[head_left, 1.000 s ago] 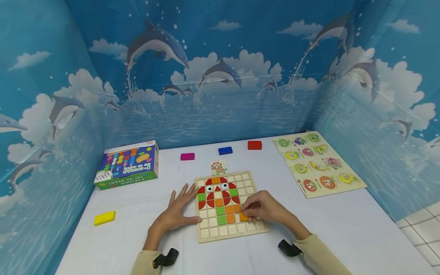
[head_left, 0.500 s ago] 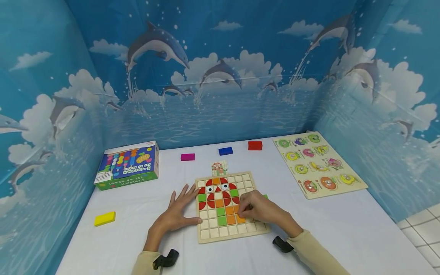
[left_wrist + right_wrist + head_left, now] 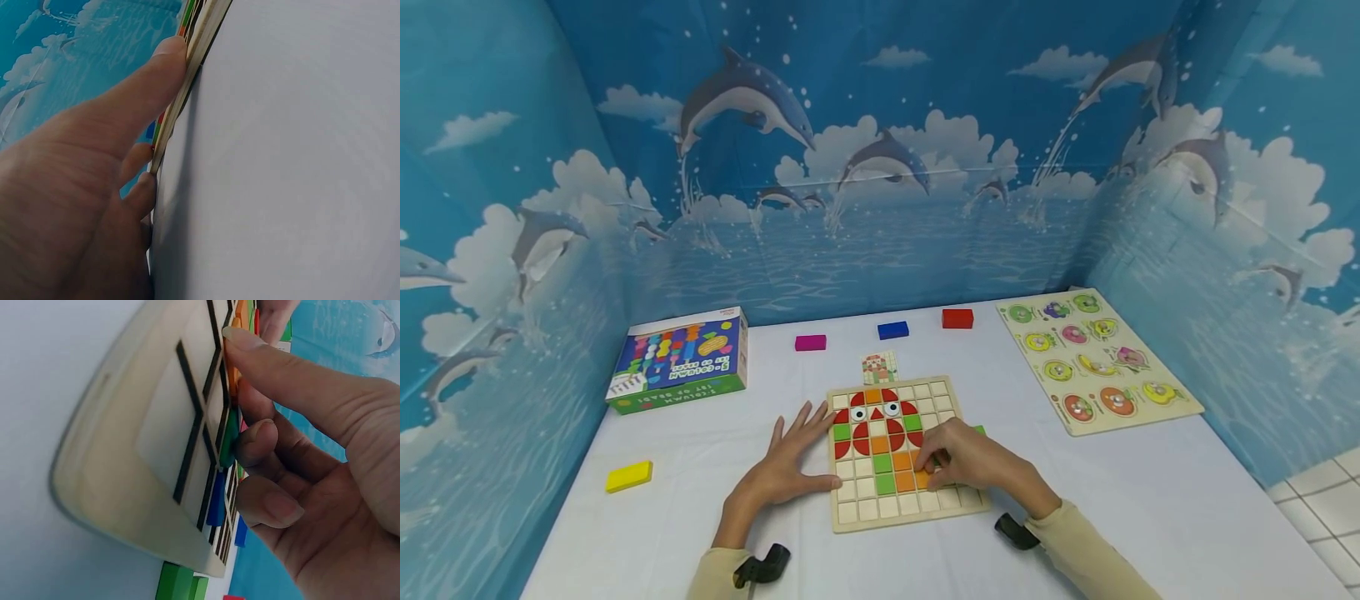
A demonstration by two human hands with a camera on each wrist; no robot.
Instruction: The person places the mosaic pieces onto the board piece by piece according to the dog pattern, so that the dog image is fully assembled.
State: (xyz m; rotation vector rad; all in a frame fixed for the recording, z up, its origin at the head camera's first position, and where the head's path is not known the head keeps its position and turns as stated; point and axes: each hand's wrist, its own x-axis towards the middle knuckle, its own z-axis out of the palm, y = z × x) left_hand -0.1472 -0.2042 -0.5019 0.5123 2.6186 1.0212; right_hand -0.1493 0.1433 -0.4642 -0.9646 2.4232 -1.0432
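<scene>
My left hand lies spread at the left side of the wooden grid board, its thumb and fingertips touching the board's edge. Red, green, orange and eye tiles form an owl-like pattern on the board. My right hand is over the board's lower right part, thumb and fingers at an orange tile that lies level with its neighbours. In the right wrist view the thumb is against the orange tile; a dark green tile and a blue tile lie below it.
A small pattern card lies behind the board. Magenta, blue, red and yellow blocks lie around. A toy box stands at the left, a fruit puzzle board at the right. A green block lies past the board.
My right hand has shifted slightly left with the orange tile, which now lies in line beside the other orange tiles. Its fingers have spread a little. The left hand has stayed put.
</scene>
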